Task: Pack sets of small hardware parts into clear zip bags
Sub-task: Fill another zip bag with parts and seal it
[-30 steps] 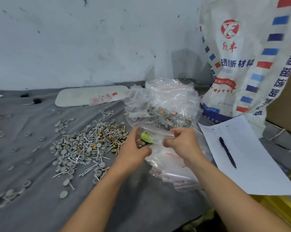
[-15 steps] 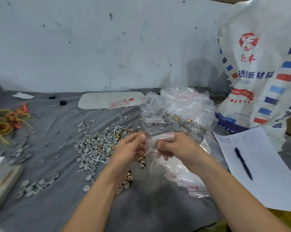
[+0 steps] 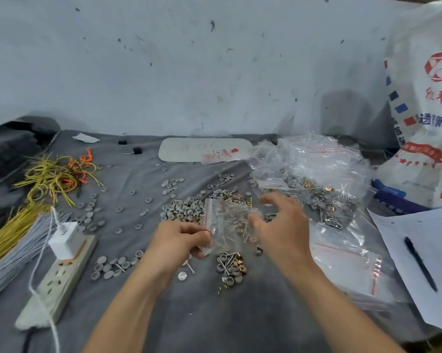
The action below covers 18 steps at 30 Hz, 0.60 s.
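Note:
My left hand pinches the edge of a small clear zip bag with a red seal strip and some nails and brass parts inside. My right hand hovers just right of the bag with fingers spread and relaxed, holding nothing. A small set of grey caps, nails and brass nuts lies on the grey cloth below the bag. The main heap of loose parts lies behind my hands. Filled bags are piled to the right, and flat empty zip bags lie beside my right forearm.
A power strip with a white charger lies at the left, near yellow and grey wire bundles. A paper sheet with a black pen is at the right. A printed woven sack stands at the far right. A pale flat board lies by the wall.
My right hand has let go of the zip bag and opened beside it. My left hand still holds the bag. The view has swung left, bringing the power strip and wires into sight.

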Each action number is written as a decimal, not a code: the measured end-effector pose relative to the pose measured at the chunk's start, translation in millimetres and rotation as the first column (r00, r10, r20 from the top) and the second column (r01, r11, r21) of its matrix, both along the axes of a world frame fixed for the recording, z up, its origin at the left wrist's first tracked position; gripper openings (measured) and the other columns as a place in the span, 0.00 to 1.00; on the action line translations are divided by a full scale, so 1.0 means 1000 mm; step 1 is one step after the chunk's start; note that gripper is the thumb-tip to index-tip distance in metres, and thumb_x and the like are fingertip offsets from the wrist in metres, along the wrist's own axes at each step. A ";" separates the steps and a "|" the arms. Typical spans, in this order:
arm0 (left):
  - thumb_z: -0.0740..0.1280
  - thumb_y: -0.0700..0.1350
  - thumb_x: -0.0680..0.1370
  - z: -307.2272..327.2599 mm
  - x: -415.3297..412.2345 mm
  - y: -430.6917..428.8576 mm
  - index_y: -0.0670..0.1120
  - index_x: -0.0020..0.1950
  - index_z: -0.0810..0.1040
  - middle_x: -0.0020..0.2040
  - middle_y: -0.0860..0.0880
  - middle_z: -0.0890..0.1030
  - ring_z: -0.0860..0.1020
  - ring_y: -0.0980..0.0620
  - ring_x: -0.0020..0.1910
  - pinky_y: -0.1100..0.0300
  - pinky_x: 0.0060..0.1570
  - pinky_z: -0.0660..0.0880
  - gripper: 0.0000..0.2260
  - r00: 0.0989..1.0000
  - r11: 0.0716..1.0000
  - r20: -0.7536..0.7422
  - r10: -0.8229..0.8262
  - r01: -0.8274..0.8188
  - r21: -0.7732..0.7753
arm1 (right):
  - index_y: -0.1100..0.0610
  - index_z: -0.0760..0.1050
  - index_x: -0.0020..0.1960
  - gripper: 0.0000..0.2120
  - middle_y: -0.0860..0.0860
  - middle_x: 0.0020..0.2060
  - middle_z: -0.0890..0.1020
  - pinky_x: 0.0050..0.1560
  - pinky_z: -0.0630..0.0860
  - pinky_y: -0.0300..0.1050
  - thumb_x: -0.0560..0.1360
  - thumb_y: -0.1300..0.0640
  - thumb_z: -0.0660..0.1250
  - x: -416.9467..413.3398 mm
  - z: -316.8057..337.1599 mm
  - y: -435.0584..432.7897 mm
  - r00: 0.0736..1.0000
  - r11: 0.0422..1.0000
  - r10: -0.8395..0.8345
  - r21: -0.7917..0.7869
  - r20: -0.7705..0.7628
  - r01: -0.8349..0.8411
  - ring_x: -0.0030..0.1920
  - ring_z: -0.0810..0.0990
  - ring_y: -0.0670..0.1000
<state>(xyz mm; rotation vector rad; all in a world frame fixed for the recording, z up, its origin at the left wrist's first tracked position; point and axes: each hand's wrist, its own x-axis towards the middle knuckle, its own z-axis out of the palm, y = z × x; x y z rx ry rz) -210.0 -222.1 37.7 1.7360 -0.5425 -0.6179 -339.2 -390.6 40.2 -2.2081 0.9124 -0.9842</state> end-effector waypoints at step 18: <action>0.76 0.42 0.70 -0.038 -0.039 -0.054 0.47 0.34 0.78 0.26 0.53 0.77 0.71 0.57 0.25 0.59 0.30 0.70 0.08 0.868 0.886 0.178 0.464 -0.460 -0.064 | 0.48 0.79 0.37 0.09 0.45 0.30 0.83 0.39 0.77 0.46 0.73 0.49 0.74 0.024 -0.043 -0.028 0.937 0.911 0.311 0.331 -0.160 -0.245 0.32 0.80 0.44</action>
